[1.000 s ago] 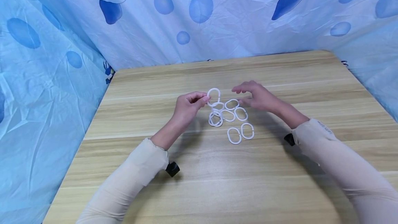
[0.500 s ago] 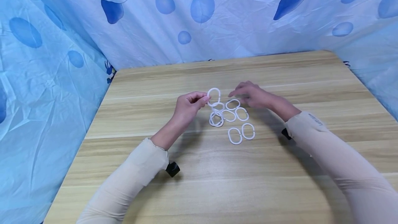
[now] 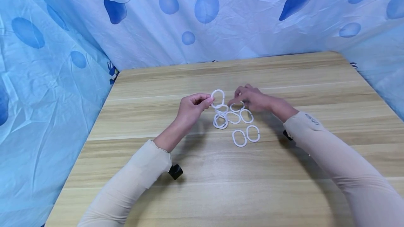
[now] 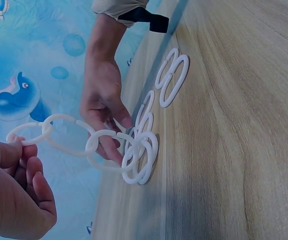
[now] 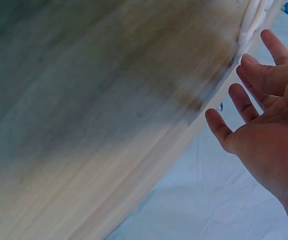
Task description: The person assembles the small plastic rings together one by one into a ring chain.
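Note:
My left hand (image 3: 193, 107) pinches the end link of a chain of white plastic oval rings, which look like shower curtain rings, between thumb and fingertips. In the left wrist view the chain (image 4: 58, 116) runs from those fingertips down to overlapping rings (image 4: 151, 170) on the table. Over the small group stretches my right hand (image 3: 254, 100), fingers bent and spread, fingertips right at a loose ring (image 3: 236, 111). Nothing shows between its fingers in the right wrist view, where my thumb (image 5: 274, 79) stands apart from the other fingers.
Two separate rings lie nearer me, one left (image 3: 241, 146) and one right (image 3: 253, 142). All rest on a wood-grain table (image 3: 202, 192). A blue patterned curtain (image 3: 142, 38) hangs behind and beside it. Black wrist cameras sit under both sleeves, the left one (image 3: 175, 171) plainly visible.
My right hand has moved left and down toward the loose ring, its fingers bending more. The left hand keeps its pinch on the chain in nearly the same place.

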A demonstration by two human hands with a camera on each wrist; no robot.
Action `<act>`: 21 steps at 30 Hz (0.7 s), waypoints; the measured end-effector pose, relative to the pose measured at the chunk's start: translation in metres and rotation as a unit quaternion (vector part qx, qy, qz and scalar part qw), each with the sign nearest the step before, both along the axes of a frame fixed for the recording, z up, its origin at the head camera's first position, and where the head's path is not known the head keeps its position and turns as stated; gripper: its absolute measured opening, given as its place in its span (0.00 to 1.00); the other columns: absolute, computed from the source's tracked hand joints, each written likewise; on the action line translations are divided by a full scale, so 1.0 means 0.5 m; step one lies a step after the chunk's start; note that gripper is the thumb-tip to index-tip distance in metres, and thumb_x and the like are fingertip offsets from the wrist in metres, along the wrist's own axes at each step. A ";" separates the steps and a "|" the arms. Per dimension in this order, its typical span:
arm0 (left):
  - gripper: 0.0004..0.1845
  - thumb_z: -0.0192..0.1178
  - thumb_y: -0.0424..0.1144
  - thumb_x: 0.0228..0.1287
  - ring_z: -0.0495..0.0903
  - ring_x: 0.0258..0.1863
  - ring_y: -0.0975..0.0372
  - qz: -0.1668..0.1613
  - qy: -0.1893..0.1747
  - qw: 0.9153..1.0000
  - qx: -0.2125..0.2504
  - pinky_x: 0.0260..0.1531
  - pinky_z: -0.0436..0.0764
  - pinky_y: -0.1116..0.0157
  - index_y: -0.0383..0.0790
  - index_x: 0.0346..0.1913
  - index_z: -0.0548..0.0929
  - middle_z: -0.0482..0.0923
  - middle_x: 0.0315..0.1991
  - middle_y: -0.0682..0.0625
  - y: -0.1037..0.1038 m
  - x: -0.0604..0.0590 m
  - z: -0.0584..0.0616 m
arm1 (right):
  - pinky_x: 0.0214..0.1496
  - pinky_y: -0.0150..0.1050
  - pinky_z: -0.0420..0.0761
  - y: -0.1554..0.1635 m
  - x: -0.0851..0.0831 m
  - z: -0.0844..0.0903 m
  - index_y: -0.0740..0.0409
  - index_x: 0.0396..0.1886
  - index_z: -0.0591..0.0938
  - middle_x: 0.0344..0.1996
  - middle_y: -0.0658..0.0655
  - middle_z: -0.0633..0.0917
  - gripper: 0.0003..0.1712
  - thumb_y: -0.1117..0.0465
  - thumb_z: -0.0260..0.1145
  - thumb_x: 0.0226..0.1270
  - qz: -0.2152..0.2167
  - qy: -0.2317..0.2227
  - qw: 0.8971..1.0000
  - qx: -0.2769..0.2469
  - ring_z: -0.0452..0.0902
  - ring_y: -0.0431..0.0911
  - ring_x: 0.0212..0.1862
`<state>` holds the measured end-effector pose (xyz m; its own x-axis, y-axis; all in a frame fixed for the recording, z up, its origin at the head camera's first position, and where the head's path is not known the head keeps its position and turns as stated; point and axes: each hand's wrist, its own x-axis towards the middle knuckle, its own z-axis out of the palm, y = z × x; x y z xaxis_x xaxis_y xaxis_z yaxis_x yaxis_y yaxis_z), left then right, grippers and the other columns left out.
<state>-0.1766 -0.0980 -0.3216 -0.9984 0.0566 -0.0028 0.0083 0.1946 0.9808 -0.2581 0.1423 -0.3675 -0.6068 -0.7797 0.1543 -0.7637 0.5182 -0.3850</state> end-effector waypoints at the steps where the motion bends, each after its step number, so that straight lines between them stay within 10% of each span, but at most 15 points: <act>1: 0.11 0.64 0.44 0.51 0.72 0.28 0.64 -0.001 0.000 1.000 0.000 0.33 0.73 0.64 0.39 0.33 0.83 0.77 0.26 0.51 0.000 0.000 -0.001 | 0.35 0.44 0.61 0.000 0.000 -0.001 0.44 0.45 0.81 0.40 0.54 0.74 0.33 0.81 0.57 0.43 0.006 0.002 1.000 0.001 0.61 0.48 0.39; 21: 0.11 0.63 0.42 0.52 0.72 0.28 0.65 -0.005 0.005 1.000 0.001 0.34 0.73 0.65 0.37 0.34 0.83 0.76 0.26 0.52 0.005 0.004 -0.001 | 0.34 0.42 0.57 0.024 -0.010 -0.012 0.46 0.47 0.79 0.30 0.51 0.74 0.26 0.60 0.71 0.42 -0.044 0.002 0.999 0.031 0.60 0.45 0.34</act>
<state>-0.1747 -0.0953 -0.3220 -0.9978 0.0663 0.0078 0.0205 0.1927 0.9810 -0.2628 0.1542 -0.3737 -0.6728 -0.7315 0.1108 -0.7158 0.6059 -0.3471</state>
